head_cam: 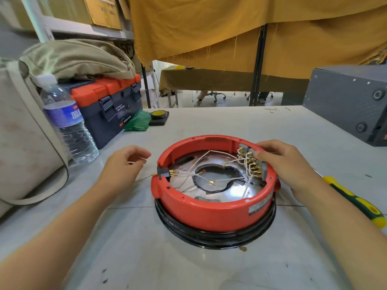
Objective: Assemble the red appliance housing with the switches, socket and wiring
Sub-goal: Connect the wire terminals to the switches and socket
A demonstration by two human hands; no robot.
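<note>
Round red plastic housing [211,206] at centre of grey tabletop [146,258], inverted on black ring base [215,237]. Likely rigid and light; best held by outer rim, never by thin white wires [201,159], probably fragile at terminals. At 9 o'clock: one black socket block [164,172]; left hand [123,164] pinching loose wire end. At 2 o'clock: one grey switch bank [253,162], gripped by right hand [280,162]. One yellow-green screwdriver [354,200] at 3 o'clock.
</note>
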